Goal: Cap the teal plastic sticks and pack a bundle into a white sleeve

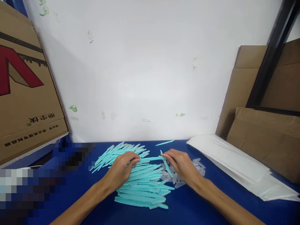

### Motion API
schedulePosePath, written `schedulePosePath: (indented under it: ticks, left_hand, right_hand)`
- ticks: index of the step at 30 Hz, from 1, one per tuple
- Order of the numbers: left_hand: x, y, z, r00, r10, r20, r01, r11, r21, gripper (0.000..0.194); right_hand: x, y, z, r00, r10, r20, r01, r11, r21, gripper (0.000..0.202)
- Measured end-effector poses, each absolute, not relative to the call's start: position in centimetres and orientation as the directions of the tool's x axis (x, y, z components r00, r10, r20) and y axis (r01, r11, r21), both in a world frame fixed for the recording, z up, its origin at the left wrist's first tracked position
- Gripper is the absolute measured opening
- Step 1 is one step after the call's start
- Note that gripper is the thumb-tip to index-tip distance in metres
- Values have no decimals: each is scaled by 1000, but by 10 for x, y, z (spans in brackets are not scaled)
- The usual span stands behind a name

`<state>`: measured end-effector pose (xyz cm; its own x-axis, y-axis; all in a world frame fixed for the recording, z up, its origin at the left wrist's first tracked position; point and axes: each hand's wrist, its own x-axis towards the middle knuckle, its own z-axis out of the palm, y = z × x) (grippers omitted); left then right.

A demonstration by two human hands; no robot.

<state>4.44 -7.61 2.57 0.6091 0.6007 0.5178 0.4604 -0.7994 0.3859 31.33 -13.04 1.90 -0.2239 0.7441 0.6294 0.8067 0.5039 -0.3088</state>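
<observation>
My left hand (126, 164) is closed, thumb and fingers pinching the left end of a slim turquoise plastic stick (151, 159), which looks like an eyebrow razor. That stick spans level to my right hand (181, 162), whose fingertips are closed at its other end. A second turquoise stick (168, 168) slants down from the right fingertips, crossing the first. Below and behind my left hand lies a wide pile of similar turquoise sticks (140, 190). Partly hidden by my right hand, small translucent plastic pieces (180, 184), like blade caps, lie scattered.
A single turquoise stick (165, 142) lies near the back edge of the blue table (187, 209). White flat sheets or bags (232, 159) are stacked at right, beside brown cardboard (267, 137). A large printed carton (28, 103) stands at left. A white wall (145, 78) rises behind.
</observation>
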Motion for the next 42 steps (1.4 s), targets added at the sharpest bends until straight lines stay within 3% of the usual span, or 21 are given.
schedulePosePath:
  ticks: [7, 15, 19, 23, 25, 29, 31, 35, 42]
  left_hand:
    - [42, -73, 31, 625, 596, 504, 502, -801, 325, 26]
    - [23, -44, 31, 550, 691, 468, 759, -648, 65, 30]
    - [12, -35, 32, 580, 702, 413, 772, -635, -6, 30]
    - [13, -36, 28, 628, 661, 411, 727, -687, -7, 28]
    - [16, -41, 27, 647, 648, 401, 692, -720, 48, 27]
    - [22, -52, 27, 733, 635, 246, 596, -773, 218, 25]
    - [24, -54, 26, 751, 629, 202, 586, -775, 238, 26]
    - [26, -55, 24, 745, 635, 204, 604, -772, 197, 27]
    - [32, -59, 23, 758, 600, 255, 618, -786, 10, 35]
  right_hand:
    - [313, -130, 22, -231, 754, 615, 825, 487, -286, 36]
    - [325, -129, 29, -131, 775, 618, 890, 366, -270, 29]
    - [325, -128, 27, -152, 798, 584, 906, 348, -240, 31]
    - [322, -129, 26, -181, 802, 569, 909, 357, -214, 32]
    - [321, -130, 26, -190, 799, 570, 907, 366, -211, 32]
    - [321, -132, 28, -193, 806, 560, 904, 368, -217, 33]
    - [320, -132, 29, -195, 812, 549, 905, 365, -218, 33]
    - [318, -132, 29, -199, 822, 534, 911, 356, -208, 34]
    - [324, -129, 29, -146, 810, 568, 939, 294, -177, 33]
